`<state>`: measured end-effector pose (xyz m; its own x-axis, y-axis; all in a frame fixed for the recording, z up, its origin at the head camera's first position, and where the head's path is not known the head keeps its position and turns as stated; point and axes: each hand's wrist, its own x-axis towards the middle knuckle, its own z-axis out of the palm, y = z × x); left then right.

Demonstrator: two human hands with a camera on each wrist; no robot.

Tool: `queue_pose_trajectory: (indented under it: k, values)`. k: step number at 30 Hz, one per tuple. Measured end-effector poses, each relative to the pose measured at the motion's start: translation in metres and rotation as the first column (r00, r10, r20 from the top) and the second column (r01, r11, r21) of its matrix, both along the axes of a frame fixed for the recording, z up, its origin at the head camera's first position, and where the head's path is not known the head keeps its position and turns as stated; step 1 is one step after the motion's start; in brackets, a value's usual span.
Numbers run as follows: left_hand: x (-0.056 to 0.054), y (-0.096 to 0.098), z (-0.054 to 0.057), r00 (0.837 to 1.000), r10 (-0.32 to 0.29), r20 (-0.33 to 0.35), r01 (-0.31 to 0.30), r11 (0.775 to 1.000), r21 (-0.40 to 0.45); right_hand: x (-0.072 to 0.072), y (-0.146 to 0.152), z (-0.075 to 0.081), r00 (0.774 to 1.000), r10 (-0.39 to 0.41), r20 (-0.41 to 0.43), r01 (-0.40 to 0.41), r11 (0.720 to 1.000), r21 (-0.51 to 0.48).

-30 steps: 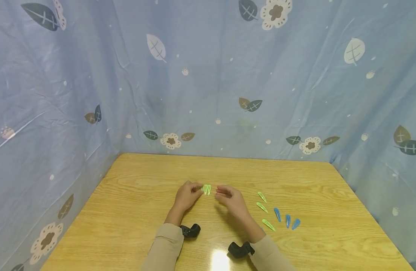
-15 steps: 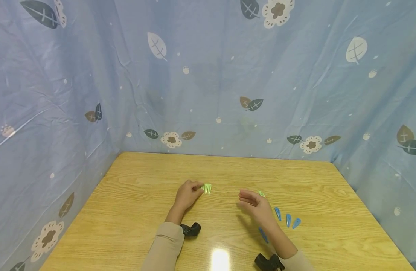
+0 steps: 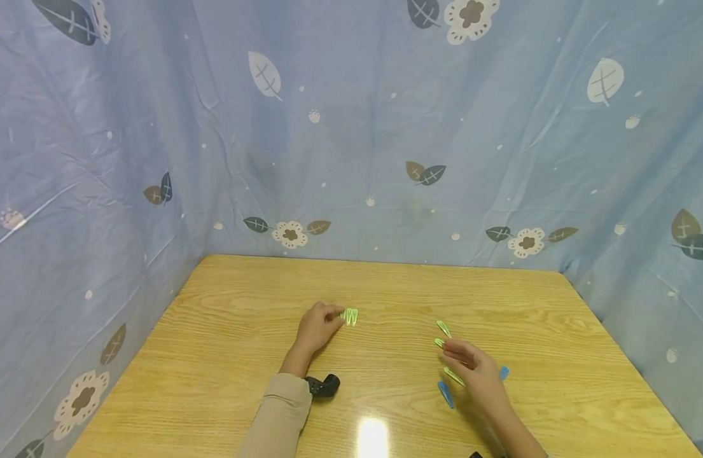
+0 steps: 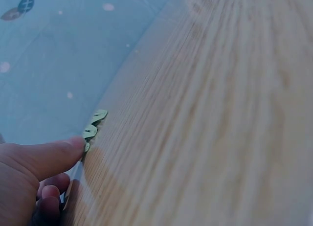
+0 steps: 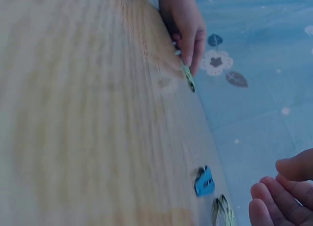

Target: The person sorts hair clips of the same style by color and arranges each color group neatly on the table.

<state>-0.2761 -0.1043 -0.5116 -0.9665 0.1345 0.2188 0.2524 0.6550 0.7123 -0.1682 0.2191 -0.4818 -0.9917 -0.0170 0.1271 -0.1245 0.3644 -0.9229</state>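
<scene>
Several light-green snap hair clips (image 3: 352, 317) lie side by side in a row near the middle of the table. At the row's left end my left hand (image 3: 315, 331) pinches the outermost clip between thumb and forefinger; the left wrist view shows the thumb (image 4: 63, 151) against it. Over the scattered clips on the right hovers my right hand (image 3: 478, 376), thumb and fingers apart, holding nothing. Near its fingertips are a green clip (image 3: 439, 342), partly covered, another (image 3: 453, 376) below, and a third (image 3: 443, 328) farther back.
A blue hair clip (image 3: 445, 394) lies left of my right forearm. Another blue clip (image 3: 503, 373) peeks out beyond the right hand, which hides others. The wooden table (image 3: 242, 286) ends at a blue patterned curtain (image 3: 340, 146).
My right hand has moved away from the green row, rightward and toward the loose clips, now covering some blue ones. The left hand stays at the row.
</scene>
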Motion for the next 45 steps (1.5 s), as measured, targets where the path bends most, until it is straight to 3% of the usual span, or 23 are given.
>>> queue_pose_trajectory:
  k: [8, 15, 24, 35, 45]
  values:
    - [-0.001, 0.0, -0.001, 1.0, 0.005, -0.012, -0.005, 1.0, -0.013, 0.01, 0.012, -0.003, 0.999, -0.032, -0.002, 0.032, 0.993, 0.112]
    - [0.0, 0.0, -0.001, 1.0, 0.001, -0.012, -0.001, 1.0, -0.005, 0.011, 0.014, -0.009, 0.999, -0.016, -0.035, 0.025, 0.964, 0.263]
    - [0.001, 0.001, 0.001, 1.0, -0.006, 0.004, 0.006, 1.0, 0.008, 0.012, 0.011, -0.012, 1.0, -0.011, -0.029, 0.021, 0.937, 0.349]
    - [0.001, 0.0, 0.001, 1.0, -0.008, -0.002, 0.008, 1.0, 0.004, 0.01, 0.01, -0.012, 1.0, -0.02, -0.021, 0.026, 0.93, 0.367]
    - [0.0, -0.001, -0.001, 1.0, -0.013, -0.014, 0.012, 1.0, -0.004, 0.007, 0.012, -0.014, 0.998, -0.032, 0.061, 0.017, 0.973, 0.23]
